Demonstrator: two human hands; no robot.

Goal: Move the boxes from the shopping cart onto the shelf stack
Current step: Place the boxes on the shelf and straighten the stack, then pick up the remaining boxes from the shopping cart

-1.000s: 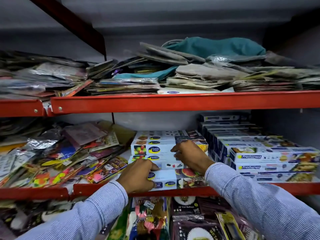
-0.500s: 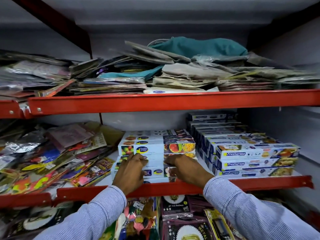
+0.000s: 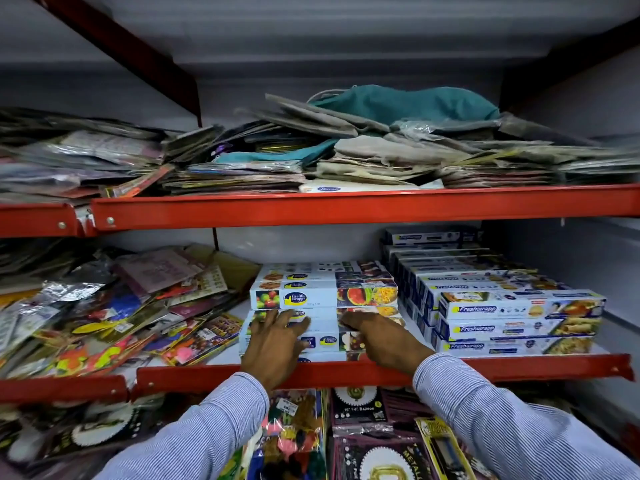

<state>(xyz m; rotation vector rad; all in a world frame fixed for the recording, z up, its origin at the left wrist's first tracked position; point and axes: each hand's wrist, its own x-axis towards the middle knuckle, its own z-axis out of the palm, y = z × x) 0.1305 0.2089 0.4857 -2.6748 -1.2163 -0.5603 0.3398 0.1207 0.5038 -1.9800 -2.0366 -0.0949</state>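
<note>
A stack of white Healthy Wrapp boxes [image 3: 325, 299] with fruit pictures stands in the middle of the red-edged middle shelf [image 3: 485, 367]. My left hand [image 3: 277, 344] lies flat against the front of the lower boxes, fingers spread. My right hand [image 3: 381, 337] rests on the front right part of the same lower boxes, fingers laid forward. Neither hand lifts a box. Both wrists cross the shelf's front rail and hide the bottom box. The shopping cart is out of view.
Blue-and-white Freshwrapp boxes [image 3: 512, 310] are stacked close to the right of the pile. Loose colourful packets [image 3: 121, 313] lie heaped on the left. The upper shelf [image 3: 346, 206] carries folded bags and packets. Foil balloon packs [image 3: 360, 427] hang below.
My right hand has come down from the upper box to the lower boxes, and my left hand has slid right and spread its fingers. The stack looks squarer.
</note>
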